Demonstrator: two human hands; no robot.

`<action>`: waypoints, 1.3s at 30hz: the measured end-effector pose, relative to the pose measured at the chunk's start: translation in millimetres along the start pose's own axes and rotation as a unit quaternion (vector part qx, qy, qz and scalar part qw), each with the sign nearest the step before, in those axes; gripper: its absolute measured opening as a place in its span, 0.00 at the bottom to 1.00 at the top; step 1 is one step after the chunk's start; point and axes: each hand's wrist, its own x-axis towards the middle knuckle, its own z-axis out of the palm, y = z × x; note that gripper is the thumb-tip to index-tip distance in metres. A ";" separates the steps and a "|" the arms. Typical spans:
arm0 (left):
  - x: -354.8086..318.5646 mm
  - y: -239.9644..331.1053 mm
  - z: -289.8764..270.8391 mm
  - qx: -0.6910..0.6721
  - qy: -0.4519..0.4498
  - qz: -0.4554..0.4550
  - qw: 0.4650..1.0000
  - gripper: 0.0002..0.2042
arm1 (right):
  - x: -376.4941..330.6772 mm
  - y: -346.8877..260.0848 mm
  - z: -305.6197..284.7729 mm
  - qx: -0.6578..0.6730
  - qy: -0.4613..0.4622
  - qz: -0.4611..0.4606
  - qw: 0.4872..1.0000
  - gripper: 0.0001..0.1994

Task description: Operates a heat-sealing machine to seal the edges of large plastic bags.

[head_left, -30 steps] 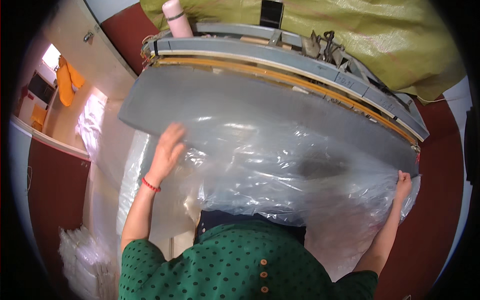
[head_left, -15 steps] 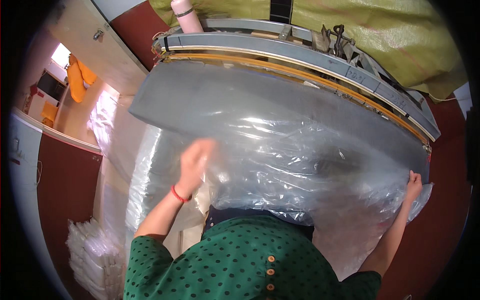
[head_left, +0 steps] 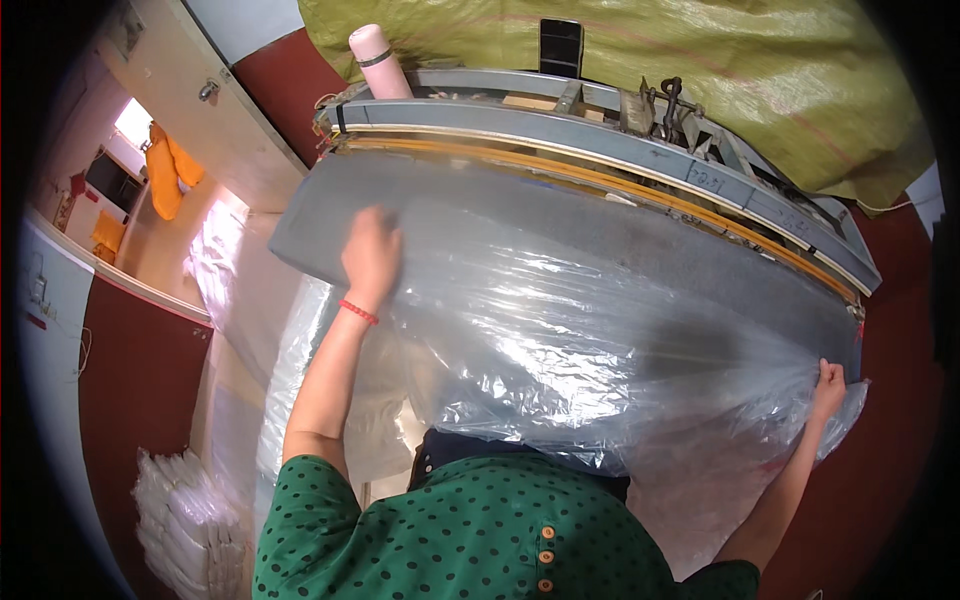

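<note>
We had the clear plastic sheet (head_left: 600,340) draped over the grey table (head_left: 700,250), its long axis running left to right between our hands. Our right hand (head_left: 828,385) pinched the crinkled film's right edge; our left hand (head_left: 372,255) lay flat, fingers together, on its glossy left part. Beyond ran the long metal sealing bar (head_left: 620,140).

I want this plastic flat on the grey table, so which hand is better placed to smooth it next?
Probably the left hand: it lies flat and open on the clear plastic sheet over the grey table. The right hand is pinching the sheet's far corner.
</note>
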 end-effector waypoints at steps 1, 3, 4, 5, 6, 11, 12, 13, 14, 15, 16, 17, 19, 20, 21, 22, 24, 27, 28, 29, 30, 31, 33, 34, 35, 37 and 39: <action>0.6 -0.4 -1.0 0.017 0.077 0.097 0.992 0.12 | 0.4 -0.1 -2.1 0.007 -0.012 0.007 1.000 0.17; 6.3 -6.6 -2.4 0.015 0.029 0.210 0.977 0.13 | 0.0 1.6 -1.1 0.016 -0.023 0.014 0.999 0.17; 9.7 -9.3 -2.3 0.010 -0.020 0.319 0.947 0.13 | 1.2 5.4 1.2 0.032 -0.007 0.007 0.999 0.17; 11.4 -12.2 2.9 0.011 -0.019 0.320 0.947 0.13 | 1.9 8.9 2.8 0.047 0.009 0.000 0.999 0.17; 12.3 -14.4 10.1 -0.031 -0.061 0.263 0.962 0.11 | 2.6 11.5 3.5 0.048 0.009 -0.001 0.999 0.17; 30.0 -6.9 37.0 -0.066 -0.078 0.017 0.995 0.10 | 3.3 13.7 6.5 0.119 0.025 0.022 0.992 0.16; 33.6 -5.4 41.1 -0.029 -0.098 0.025 0.994 0.10 | 4.0 15.5 5.7 0.115 0.027 0.024 0.993 0.16; 34.4 -4.5 43.7 -0.032 -0.100 0.027 0.994 0.10 | 5.4 17.0 5.8 0.142 0.026 0.034 0.989 0.17; 35.2 -3.3 46.3 -0.026 -0.092 0.025 0.995 0.10 | 7.6 18.4 6.8 0.168 0.026 0.044 0.984 0.17; 37.2 -0.4 48.0 -0.020 -0.085 0.024 0.996 0.10 | 9.9 18.1 7.4 0.165 0.028 0.046 0.985 0.17; 40.0 -1.4 53.3 -0.037 -0.095 0.023 0.994 0.10 | 14.0 17.3 9.2 0.181 0.031 0.074 0.980 0.15; 42.8 -0.7 59.3 -0.041 -0.097 0.027 0.994 0.10 | 19.5 16.1 12.2 0.198 0.034 0.101 0.974 0.13; 51.0 4.6 79.7 -0.210 0.046 -0.083 0.973 0.05 | 33.7 11.8 22.3 0.292 0.036 0.137 0.946 0.13; 58.6 -11.9 93.5 -0.297 0.043 -0.141 0.943 0.05 | 43.0 -4.0 31.3 0.287 0.057 0.110 0.950 0.13; 65.0 -17.6 103.3 -0.285 0.105 -0.117 0.946 0.06 | 50.7 -23.4 40.2 0.276 0.078 0.084 0.954 0.13; 74.2 -17.9 109.6 -0.294 0.106 -0.143 0.939 0.07 | 60.1 -33.3 50.0 0.238 0.113 0.049 0.963 0.12; 93.6 -16.1 118.2 -0.282 0.117 -0.140 0.942 0.07 | 75.1 -47.3 76.9 0.222 0.138 0.033 0.965 0.12; 118.3 -41.6 140.1 -0.235 0.168 -0.136 0.948 0.11 | 92.7 -81.0 112.6 0.291 0.130 0.069 0.945 0.11; 123.5 -37.7 143.8 -0.259 0.149 -0.146 0.943 0.11 | 96.6 -81.8 116.6 0.284 0.137 0.072 0.946 0.11; 126.8 -35.0 146.4 -0.280 0.130 -0.157 0.938 0.11 | 99.9 -81.6 119.1 0.292 0.128 0.103 0.942 0.11; 129.1 -34.5 146.5 -0.296 0.113 -0.174 0.932 0.10 | 101.9 -81.2 121.9 0.303 0.117 0.133 0.936 0.11; 129.3 -29.3 145.3 -0.312 0.094 -0.192 0.926 0.09 | 102.3 -77.2 121.7 0.299 0.121 0.136 0.937 0.11; 127.2 -23.1 145.7 -0.351 0.070 -0.202 0.912 0.07 | 102.3 -73.7 122.5 0.331 0.130 0.146 0.923 0.11; 126.6 -23.5 147.6 -0.339 0.106 -0.192 0.915 0.07 | 102.7 -74.0 123.1 0.329 0.131 0.149 0.923 0.11; 127.4 -24.9 150.1 -0.326 0.141 -0.181 0.917 0.07 | 103.3 -73.7 123.0 0.303 0.152 0.139 0.930 0.10; 132.6 -48.6 155.7 -0.314 0.156 -0.181 0.919 0.08 | 104.9 -79.3 122.8 0.278 0.167 0.130 0.937 0.09; 136.6 -50.6 151.3 -0.275 0.166 -0.271 0.907 0.08 | 107.0 -81.0 119.2 0.253 0.266 0.084 0.926 0.08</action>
